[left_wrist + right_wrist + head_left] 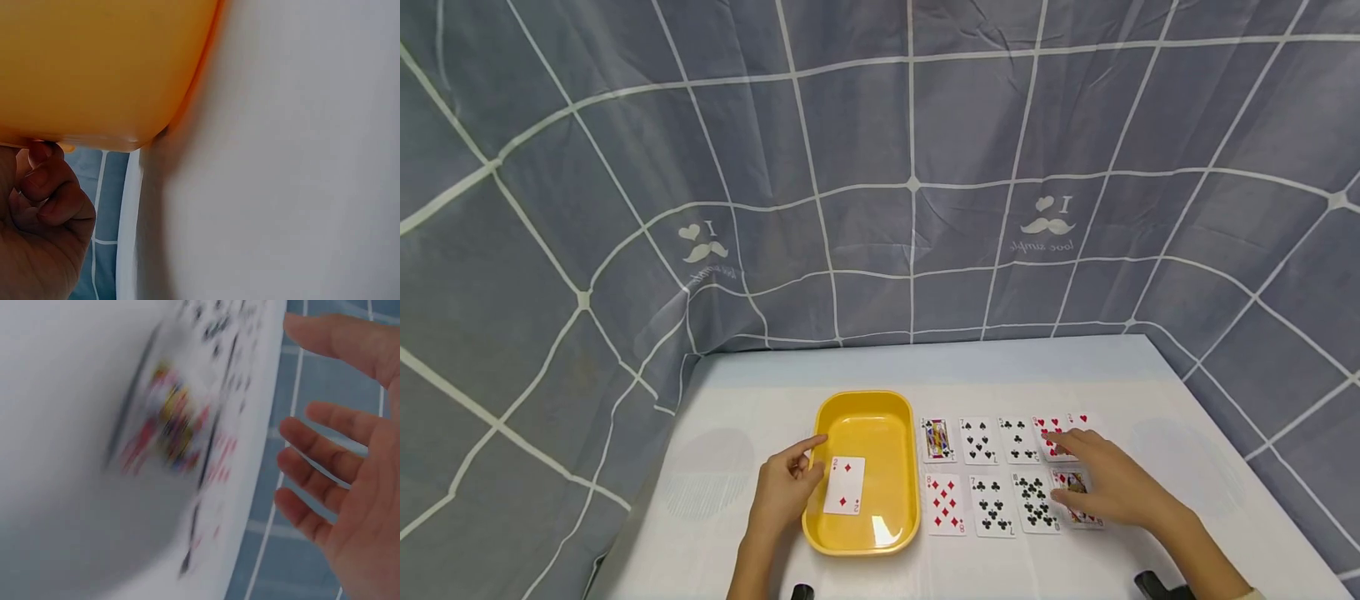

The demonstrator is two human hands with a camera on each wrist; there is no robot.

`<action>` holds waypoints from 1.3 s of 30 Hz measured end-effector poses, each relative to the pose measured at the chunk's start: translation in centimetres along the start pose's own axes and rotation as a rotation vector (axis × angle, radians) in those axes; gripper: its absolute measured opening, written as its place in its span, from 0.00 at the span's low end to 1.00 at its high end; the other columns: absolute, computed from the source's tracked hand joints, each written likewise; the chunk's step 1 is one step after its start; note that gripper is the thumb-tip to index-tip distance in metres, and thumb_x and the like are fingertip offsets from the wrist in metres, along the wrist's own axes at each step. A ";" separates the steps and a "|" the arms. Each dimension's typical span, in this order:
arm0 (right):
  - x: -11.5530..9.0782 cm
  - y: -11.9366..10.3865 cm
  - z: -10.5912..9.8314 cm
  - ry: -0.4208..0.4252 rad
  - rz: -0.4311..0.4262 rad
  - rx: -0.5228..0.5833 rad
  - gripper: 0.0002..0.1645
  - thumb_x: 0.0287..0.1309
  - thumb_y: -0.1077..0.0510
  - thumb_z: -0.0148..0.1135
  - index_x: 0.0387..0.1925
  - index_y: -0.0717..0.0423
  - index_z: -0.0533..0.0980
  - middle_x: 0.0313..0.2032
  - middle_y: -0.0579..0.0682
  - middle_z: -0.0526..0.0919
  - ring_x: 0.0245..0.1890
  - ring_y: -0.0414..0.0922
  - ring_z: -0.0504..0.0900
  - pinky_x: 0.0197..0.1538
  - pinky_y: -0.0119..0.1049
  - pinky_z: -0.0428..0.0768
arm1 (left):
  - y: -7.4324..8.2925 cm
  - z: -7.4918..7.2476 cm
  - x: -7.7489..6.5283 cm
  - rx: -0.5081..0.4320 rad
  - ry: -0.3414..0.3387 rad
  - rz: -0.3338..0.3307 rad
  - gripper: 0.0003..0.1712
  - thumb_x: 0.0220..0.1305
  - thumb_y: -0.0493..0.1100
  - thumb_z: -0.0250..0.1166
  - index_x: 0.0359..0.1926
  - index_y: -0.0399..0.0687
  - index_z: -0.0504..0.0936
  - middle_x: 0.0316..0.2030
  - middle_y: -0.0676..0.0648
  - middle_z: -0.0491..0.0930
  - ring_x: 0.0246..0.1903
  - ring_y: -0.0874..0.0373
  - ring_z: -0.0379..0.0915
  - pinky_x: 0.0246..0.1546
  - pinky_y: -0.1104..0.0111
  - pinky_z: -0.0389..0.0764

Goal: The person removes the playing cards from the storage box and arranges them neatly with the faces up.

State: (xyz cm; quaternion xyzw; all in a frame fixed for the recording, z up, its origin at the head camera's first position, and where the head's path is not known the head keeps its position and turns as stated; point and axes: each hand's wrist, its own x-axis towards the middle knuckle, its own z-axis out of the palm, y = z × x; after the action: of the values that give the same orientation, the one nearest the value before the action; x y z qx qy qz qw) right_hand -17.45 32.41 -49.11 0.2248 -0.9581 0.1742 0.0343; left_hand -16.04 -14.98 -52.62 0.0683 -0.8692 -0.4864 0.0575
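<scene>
My left hand (784, 487) holds the left rim of a yellow plastic tray (870, 548), index finger on the edge, thumb close to the side. The left wrist view shows its other fingers curled against the tray (106, 75). Inside the tray lies a two of diamonds (850, 471). Over the right end of two rows of face-up playing cards spreads my right hand (1108, 479), nothing between its fingers. It partly covers a red hearts card (1045, 427) and a face card (1069, 481); the latter is blurred in the right wrist view (178, 422).
Right of the tray, the far row includes a black-suit face card (937, 440), seven of spades (978, 440) and five of clubs (1018, 440). The near row has an eight of diamonds (945, 504), seven of clubs (992, 506) and ten of clubs (1035, 503). Grey checked cloth (865, 233) hangs behind the table.
</scene>
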 end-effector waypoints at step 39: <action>14.7 -21.9 11.8 -0.286 -0.289 -0.218 0.61 0.25 0.16 0.67 0.56 0.52 0.73 0.54 0.48 0.72 0.51 0.45 0.72 0.58 0.36 0.73 | -0.8 -0.2 -0.2 -0.042 -0.029 0.042 0.19 0.58 0.45 0.71 0.52 0.58 0.84 0.20 0.51 0.69 0.14 0.65 0.59 0.14 0.75 0.62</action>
State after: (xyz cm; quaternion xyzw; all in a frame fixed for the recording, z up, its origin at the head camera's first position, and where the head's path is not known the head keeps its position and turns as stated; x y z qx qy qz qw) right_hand -20.79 3.76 -51.12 0.3768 -0.9243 0.0291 -0.0532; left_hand -15.82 -15.48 -53.19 0.0419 -0.8608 -0.5040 0.0566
